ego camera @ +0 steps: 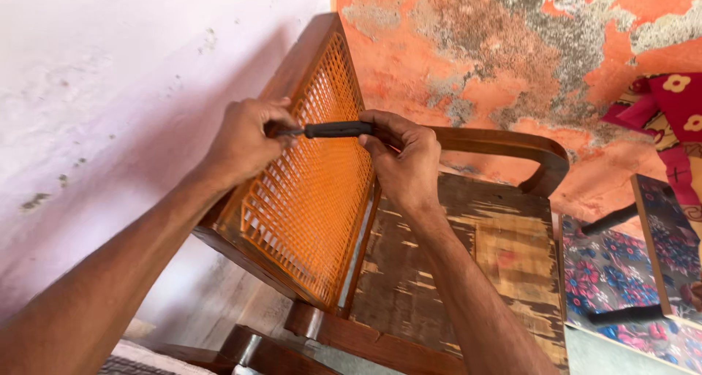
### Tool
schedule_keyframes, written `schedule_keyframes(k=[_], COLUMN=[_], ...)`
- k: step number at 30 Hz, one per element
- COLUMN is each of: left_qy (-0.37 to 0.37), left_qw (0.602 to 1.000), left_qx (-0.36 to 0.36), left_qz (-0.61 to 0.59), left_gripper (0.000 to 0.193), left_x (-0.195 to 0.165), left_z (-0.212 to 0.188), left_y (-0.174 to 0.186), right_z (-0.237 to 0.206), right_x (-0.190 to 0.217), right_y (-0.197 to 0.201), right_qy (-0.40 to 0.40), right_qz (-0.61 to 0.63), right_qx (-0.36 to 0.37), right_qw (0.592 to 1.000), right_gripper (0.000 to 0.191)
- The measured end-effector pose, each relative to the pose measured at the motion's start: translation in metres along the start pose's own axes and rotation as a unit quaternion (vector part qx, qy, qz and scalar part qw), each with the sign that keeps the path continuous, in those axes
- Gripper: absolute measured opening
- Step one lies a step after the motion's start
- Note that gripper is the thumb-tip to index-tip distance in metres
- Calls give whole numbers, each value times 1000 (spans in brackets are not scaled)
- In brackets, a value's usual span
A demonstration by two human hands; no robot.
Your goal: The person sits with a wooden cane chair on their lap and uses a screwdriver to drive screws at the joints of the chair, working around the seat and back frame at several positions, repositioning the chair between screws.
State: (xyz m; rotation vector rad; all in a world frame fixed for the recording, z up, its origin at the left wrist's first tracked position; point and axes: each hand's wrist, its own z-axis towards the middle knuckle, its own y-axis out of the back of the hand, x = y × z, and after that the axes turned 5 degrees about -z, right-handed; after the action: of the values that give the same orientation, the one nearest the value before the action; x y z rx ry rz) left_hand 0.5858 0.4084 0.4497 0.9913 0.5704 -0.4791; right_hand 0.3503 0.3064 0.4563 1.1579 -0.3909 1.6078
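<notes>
A wooden chair lies in front of me, its back panel of orange woven cane point(311, 199) set in a brown wooden frame point(300, 61). My right hand point(404, 159) grips the black handle of a screwdriver point(338, 129), held level across the cane. Its metal tip reaches my left hand point(245, 141), which pinches the tip against the left edge of the cane frame. The chair's worn plywood seat point(468, 265) and a curved wooden armrest point(512, 145) lie to the right of my right hand.
A pale lilac wall point(110, 90) stands at the left, a peeling orange wall point(512, 46) behind the chair. A stool or small table with a floral cover and dark legs point(629, 273) lies at the right, with red flowered cloth point(676, 108) above it.
</notes>
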Motion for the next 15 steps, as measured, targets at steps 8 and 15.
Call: schedule_keyframes(k=[8, 15], left_qy=[-1, -56], left_qw=[998, 992], left_qx=[29, -15], left_qz=[53, 114], left_gripper=[30, 27], left_x=[-7, 2], left_z=[-2, -1], left_y=[1, -7], right_z=[-5, -7], right_x=[0, -11], right_y=[-3, -14], right_qy=[41, -23], right_qz=[-11, 37], right_qx=[-20, -27], right_qw=[999, 999], right_gripper=[31, 30])
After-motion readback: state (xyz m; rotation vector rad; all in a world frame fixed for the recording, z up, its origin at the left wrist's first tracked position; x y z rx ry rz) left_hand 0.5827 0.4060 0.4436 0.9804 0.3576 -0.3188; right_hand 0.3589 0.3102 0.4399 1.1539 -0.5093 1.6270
